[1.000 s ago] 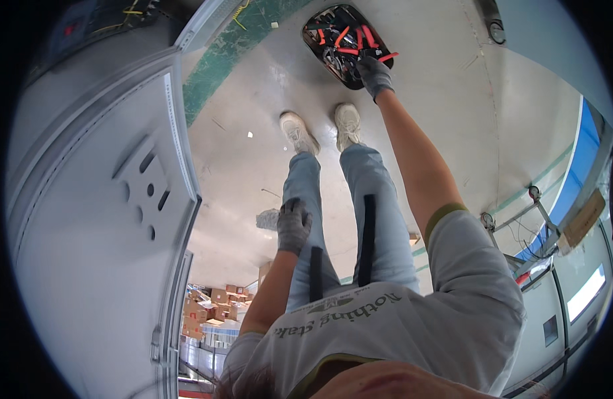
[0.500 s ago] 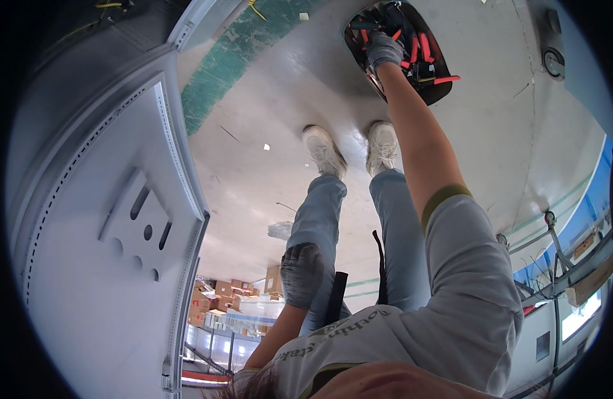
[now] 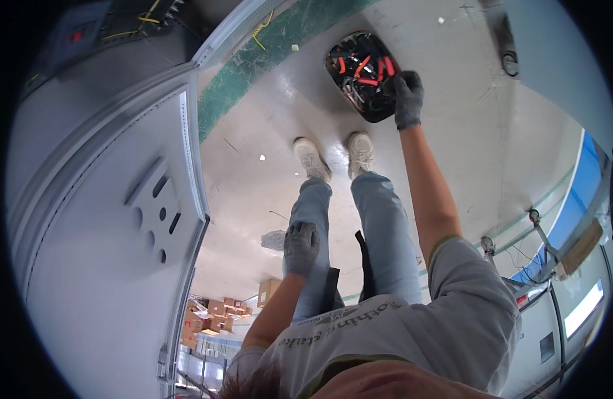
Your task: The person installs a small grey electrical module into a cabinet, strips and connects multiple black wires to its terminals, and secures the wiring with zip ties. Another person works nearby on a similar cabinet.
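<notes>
My right hand (image 3: pixel 407 100), in a grey glove, is at the right edge of a black tub (image 3: pixel 374 120) on the floor. Its fingers are curled closed there; what they grip is hidden. Hand tools fill the tub in a jumble, among them pliers (image 3: pixel 367 82) with red handles and other red-handled tools (image 3: pixel 388 65). My left hand (image 3: pixel 300 249), gloved too, rests on my left leg near the knee. Its fingers lie over the trouser leg, and no object shows in it.
A large grey cabinet door (image 3: pixel 100 266) with cut-out slots stands at my left. A yellow cable (image 3: pixel 258 36) hangs by the cabinet frame. Crumpled plastic (image 3: pixel 273 240) lies beside my left leg. Cardboard boxes (image 3: pixel 216 309) sit behind, and a wheeled frame (image 3: pixel 542 239) stands at right.
My right hand has come out from among the tools to the tub's right edge. My left hand stays on my leg. The whole view has shifted slightly.
</notes>
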`<act>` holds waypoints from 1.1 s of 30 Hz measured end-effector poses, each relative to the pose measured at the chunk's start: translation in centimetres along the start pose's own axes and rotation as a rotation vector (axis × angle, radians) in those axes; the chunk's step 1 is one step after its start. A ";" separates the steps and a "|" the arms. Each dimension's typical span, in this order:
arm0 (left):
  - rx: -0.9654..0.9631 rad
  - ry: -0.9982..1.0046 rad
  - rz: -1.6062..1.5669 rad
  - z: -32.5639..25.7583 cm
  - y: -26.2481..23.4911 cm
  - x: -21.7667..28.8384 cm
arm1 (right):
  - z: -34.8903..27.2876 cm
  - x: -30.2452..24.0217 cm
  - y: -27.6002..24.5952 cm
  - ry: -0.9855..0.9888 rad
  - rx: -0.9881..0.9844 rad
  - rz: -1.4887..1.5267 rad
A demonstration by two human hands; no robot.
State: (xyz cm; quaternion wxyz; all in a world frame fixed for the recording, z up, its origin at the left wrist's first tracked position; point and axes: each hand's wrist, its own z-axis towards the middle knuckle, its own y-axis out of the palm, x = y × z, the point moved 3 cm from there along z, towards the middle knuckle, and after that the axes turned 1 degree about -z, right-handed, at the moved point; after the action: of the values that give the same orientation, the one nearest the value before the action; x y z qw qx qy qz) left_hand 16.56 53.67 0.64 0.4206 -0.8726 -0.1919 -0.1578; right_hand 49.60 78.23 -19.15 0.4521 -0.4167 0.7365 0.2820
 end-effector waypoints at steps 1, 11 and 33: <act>0.013 -0.012 0.012 -0.9 0.2 0.2 | -3.0 -4.3 1.1 0.121 0.004 0.176; 0.655 0.042 -1.522 -8.2 -28.4 21.1 | -34.8 -37.3 13.6 0.318 -0.570 0.451; 1.901 -0.198 0.283 -63.2 -61.9 5.4 | -77.1 -67.0 39.6 -1.720 -0.895 0.296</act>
State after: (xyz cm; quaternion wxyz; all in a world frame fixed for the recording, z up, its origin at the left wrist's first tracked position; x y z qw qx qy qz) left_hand -14.85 39.96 82.42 0.9482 -0.1919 -0.1671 0.1901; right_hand -1.64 60.73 76.10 0.5949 -0.1054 0.0259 0.7964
